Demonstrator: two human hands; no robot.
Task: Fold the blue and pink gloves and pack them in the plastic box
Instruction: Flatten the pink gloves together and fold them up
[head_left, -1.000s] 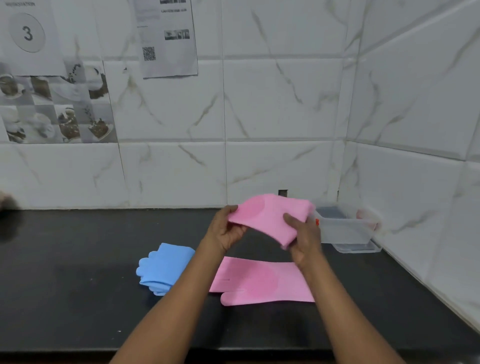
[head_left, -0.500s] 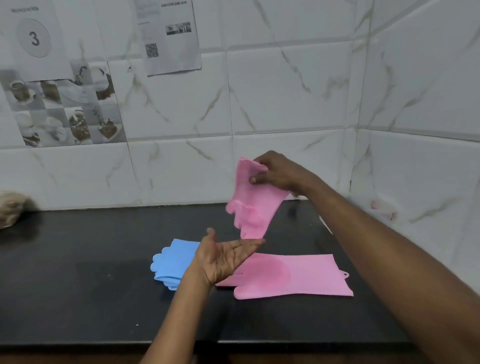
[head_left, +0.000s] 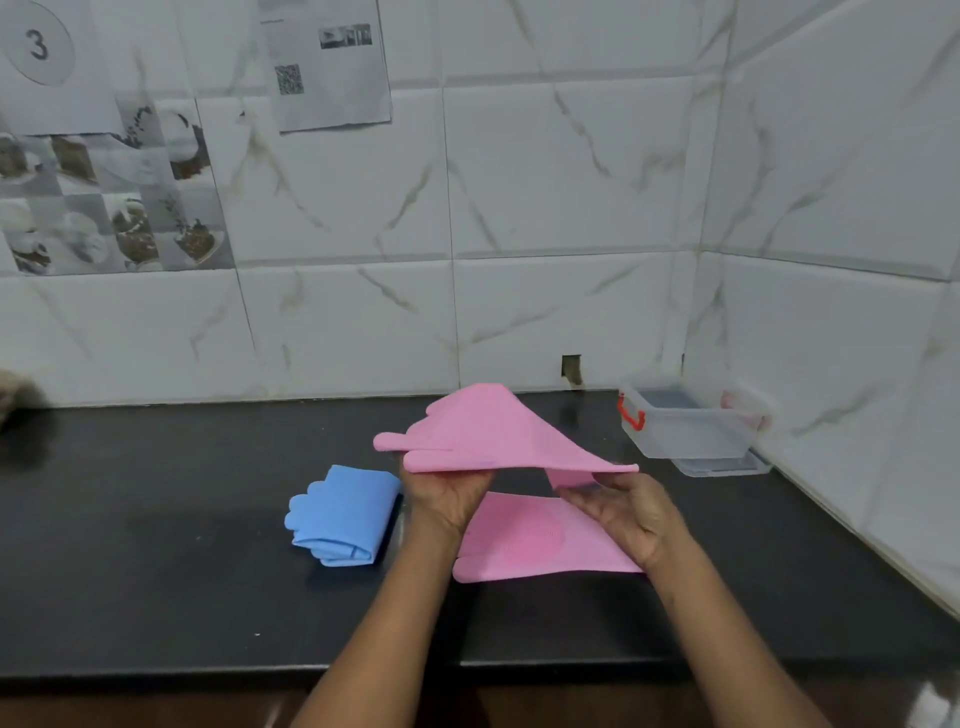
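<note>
A pink glove (head_left: 488, 431) is held stretched flat in the air above the black counter (head_left: 156, 545). My left hand (head_left: 447, 499) grips its finger end from below. My right hand (head_left: 628, 514) pinches its cuff end. A second pink glove (head_left: 530, 545) lies flat on the counter under my hands, partly hidden by them. The blue gloves (head_left: 343, 514) lie folded in a stack to the left of it. The clear plastic box (head_left: 685, 426) with a red latch stands open in the back right corner.
The box's lid (head_left: 722, 465) lies under or beside the box against the right wall. Tiled walls close the back and right side. A brownish object (head_left: 15, 395) sits at the far left edge. The counter's front edge runs near my forearms.
My right hand had lifted the pink glove hanging near the wall with my left hand open below. Now both hands hold it spread out level above the other pink glove.
</note>
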